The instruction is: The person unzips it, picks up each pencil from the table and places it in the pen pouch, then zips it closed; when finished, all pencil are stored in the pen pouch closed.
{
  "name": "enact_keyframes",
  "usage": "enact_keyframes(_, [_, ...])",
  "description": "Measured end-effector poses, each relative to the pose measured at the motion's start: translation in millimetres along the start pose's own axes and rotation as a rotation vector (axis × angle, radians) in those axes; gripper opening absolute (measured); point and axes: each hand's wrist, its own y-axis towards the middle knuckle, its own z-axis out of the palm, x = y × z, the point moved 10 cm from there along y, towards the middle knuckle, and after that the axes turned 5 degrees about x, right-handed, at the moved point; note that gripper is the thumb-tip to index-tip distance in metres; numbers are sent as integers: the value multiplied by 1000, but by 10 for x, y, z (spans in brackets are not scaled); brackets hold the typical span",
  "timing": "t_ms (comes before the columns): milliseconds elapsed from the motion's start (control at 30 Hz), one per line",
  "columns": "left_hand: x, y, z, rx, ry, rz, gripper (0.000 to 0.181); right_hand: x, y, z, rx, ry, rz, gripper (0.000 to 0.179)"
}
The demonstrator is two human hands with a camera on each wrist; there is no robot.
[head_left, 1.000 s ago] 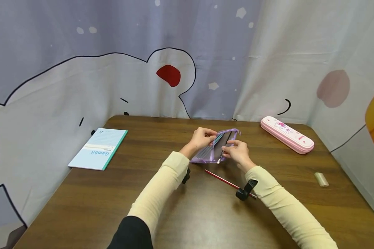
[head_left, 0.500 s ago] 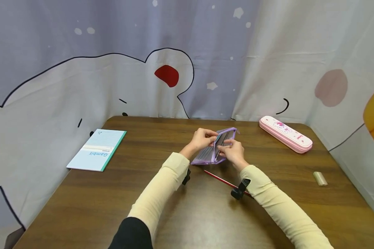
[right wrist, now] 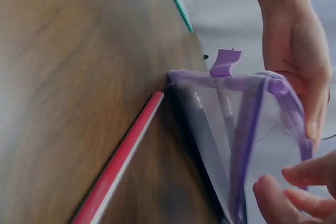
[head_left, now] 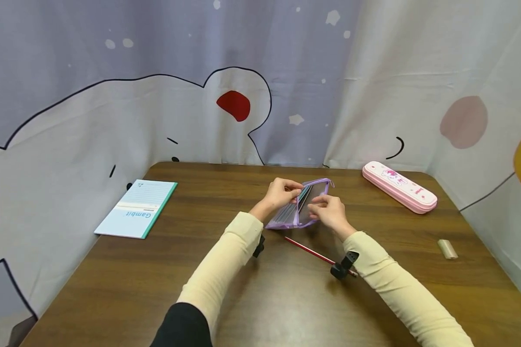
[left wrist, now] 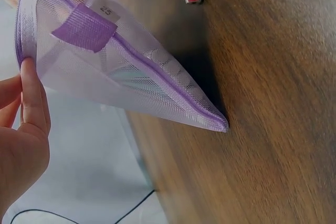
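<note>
A purple-edged mesh zip pouch (head_left: 283, 216) stands tilted on the table, its mouth spread toward the right. My left hand (head_left: 279, 193) pinches the zippered edge of that mouth between thumb and fingers. Inside, slim long items (head_left: 304, 196) show as dark and pale lines through the mesh. My right hand (head_left: 331, 212) is just at the mouth, thumb and fingertips apart with nothing between them; the right wrist view shows the same gap. On the table before the pouch lies a red pencil (head_left: 307, 248) with a white stripe (right wrist: 113, 187), partly overlapped by the right wrist camera.
A pale blue notepad (head_left: 136, 208) marked "Gambit" lies at the left edge of the wooden table (head_left: 226, 308). At the back right is a pink pencil case (head_left: 399, 187), with a small pale eraser-like block (head_left: 447, 249) nearer the right edge. A printed curtain (head_left: 304, 96) hangs behind.
The dark pencil with a white end, held by my right hand a second ago, went into the pouch and was let go. That hand then drew slightly back right; my left kept its pinch.
</note>
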Motion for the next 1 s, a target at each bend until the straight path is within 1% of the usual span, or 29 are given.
enact_keyframes(100, [8, -4, -14, -3, -12, -1, 22, 67, -117, -54, 41, -115, -102, 24])
enact_keyframes(167, [13, -5, -26, -6, -16, -1, 22, 104, -220, -60, 82, -200, -178, 20])
enact_keyframes(233, [20, -6, -37, -8, -16, -3, 22, 142, -349, -32, 131, -321, -264, 15])
enact_keyframes(300, [25, -6, -42, -3, -14, -7, 22, 159, -502, 23, 186, -465, -351, 14])
enact_keyframes(400, [5, -10, -50, 8, 0, -3, 22, 123, -744, 127, 268, -681, -456, 19])
enact_keyframes(467, [-7, -11, -68, 7, 11, 3, 22, 60, -882, 199, 316, -793, -491, 26])
enact_keyframes(533, [-14, -8, -88, 1, 23, 8, 22, 9, -985, 251, 336, -877, -520, 31])
enact_keyframes(633, [-2, 2, -98, 3, 25, 3, 21, -30, -1070, 307, 329, -929, -556, 28])
enact_keyframes(733, [2, 8, -87, 12, 25, -4, 22, -33, -1102, 335, 302, -930, -589, 20])
enact_keyframes(833, [-3, 10, -73, 16, 24, -6, 23, -37, -1112, 354, 277, -952, -604, 13])
enact_keyframes(933, [-2, 9, -66, 16, 24, -10, 24, -44, -1118, 358, 256, -992, -597, 9])
enact_keyframes(1000, [1, 8, -65, 14, 29, -13, 24, -52, -1117, 351, 250, -1016, -578, 8])
